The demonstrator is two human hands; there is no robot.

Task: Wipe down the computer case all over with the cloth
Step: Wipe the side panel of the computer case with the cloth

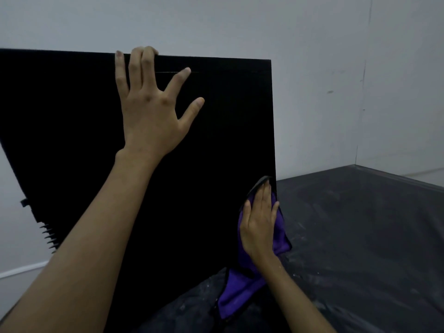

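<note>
The black computer case (72, 121) stands tilted and fills the left and middle of the head view. My left hand (151, 104) lies flat on its side panel, fingers spread, with three fingertips hooked over the top edge. My right hand (259, 222) presses a purple cloth (240, 289) against the case's lower right edge. The cloth hangs down below that hand. Vent slats show at the case's lower left edge.
A dark, dusty plastic sheet (360, 236) covers the floor to the right and in front. Pale grey walls (336, 68) stand close behind the case and meet in a corner at the right. A white baseboard strip (24, 269) shows at the lower left.
</note>
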